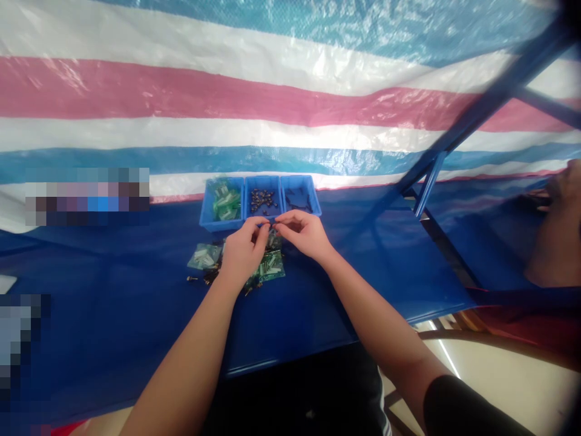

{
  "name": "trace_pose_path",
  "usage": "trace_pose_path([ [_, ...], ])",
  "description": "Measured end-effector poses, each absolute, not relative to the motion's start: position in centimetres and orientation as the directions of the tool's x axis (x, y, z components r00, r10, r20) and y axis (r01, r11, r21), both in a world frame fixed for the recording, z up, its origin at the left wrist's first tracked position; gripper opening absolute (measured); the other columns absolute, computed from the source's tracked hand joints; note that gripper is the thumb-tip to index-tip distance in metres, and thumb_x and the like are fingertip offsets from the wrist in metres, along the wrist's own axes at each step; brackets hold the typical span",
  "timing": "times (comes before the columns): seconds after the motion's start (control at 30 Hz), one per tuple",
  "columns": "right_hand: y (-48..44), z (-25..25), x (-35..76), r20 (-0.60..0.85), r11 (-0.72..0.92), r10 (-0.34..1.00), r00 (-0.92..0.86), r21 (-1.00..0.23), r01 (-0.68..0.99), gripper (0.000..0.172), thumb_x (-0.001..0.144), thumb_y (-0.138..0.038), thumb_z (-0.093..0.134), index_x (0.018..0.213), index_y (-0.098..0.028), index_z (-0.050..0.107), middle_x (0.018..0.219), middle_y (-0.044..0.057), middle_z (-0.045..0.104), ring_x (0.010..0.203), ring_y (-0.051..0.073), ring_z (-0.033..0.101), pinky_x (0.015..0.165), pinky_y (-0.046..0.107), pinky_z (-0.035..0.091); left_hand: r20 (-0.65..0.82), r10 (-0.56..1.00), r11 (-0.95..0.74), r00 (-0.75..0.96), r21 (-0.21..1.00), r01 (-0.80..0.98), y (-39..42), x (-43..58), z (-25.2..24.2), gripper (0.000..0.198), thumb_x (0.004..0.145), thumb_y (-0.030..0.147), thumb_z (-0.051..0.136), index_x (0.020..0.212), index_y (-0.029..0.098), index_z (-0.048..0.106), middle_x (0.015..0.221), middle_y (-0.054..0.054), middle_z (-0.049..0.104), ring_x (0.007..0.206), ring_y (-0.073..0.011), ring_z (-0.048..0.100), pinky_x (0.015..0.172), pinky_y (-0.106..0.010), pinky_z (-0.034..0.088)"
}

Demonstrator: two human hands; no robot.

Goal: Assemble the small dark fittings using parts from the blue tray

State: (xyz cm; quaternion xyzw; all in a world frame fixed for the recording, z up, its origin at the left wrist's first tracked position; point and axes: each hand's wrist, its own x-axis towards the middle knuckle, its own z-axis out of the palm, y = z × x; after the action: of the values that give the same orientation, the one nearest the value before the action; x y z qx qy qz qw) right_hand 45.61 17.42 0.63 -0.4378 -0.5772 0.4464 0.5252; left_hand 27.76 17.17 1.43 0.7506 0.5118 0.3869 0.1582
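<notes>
My left hand (246, 245) and my right hand (305, 233) meet fingertip to fingertip just in front of three blue bins. Each is closed in a pinch; whatever lies between the fingers is too small to name. The left bin (207, 206) holds green-tinted plastic bags, the middle bin (262, 181) small brass-and-dark parts, and the right bin (297, 181) a few thin dark pieces. Below my hands lie clear bags with pale pieces (273, 264), a bag at the left (204, 257) and loose dark and brass parts (210, 277), partly hidden by my left hand.
A blue cover lies over the table (136, 290). Striped plastic sheeting (227, 97) hangs behind it. At the right stand a slanting blue metal frame (476, 115) and another person's arm (556, 236). Blurred patches cover parts of the left side.
</notes>
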Motion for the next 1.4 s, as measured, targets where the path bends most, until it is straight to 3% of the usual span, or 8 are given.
trace_pose_path([
  [0.47,17.44,0.54,45.75,0.269,0.273,0.961,-0.061,-0.96,0.066,0.032,0.084,-0.039,0.072,0.11,-0.021,0.072,0.093,0.006,0.076,0.078,0.017,0.072,0.075,0.033,0.061,0.394,0.9,-0.411,0.187,0.625,0.664,17.13,27.69,1.63,0.03,0.1,0.042,0.047,0.106,0.02,0.067,0.074,0.001,0.067,0.062,-0.0127,0.059,0.063,-0.023,0.041],
  [0.83,17.53,0.35,45.82,0.255,0.258,0.966,-0.047,-0.962,0.089,0.028,0.084,-0.04,0.072,0.103,-0.02,0.074,0.095,0.006,0.077,0.08,0.017,0.073,0.079,0.033,0.061,0.409,0.895,-0.419,0.177,0.639,0.645,17.08,27.77,1.66,0.029,0.097,0.04,0.053,0.115,0.021,0.066,0.065,0.004,0.061,0.056,-0.0107,0.054,0.062,-0.021,0.041],
  [1.4,17.62,0.4,45.7,0.289,0.291,0.956,-0.046,-0.956,0.036,0.023,0.082,-0.035,0.075,0.1,-0.02,0.075,0.089,0.005,0.076,0.075,0.017,0.073,0.073,0.032,0.06,0.399,0.898,-0.414,0.183,0.63,0.658,17.0,27.73,1.69,0.027,0.098,0.04,0.051,0.106,0.021,0.069,0.069,0.002,0.064,0.058,-0.0107,0.056,0.061,-0.021,0.04],
])
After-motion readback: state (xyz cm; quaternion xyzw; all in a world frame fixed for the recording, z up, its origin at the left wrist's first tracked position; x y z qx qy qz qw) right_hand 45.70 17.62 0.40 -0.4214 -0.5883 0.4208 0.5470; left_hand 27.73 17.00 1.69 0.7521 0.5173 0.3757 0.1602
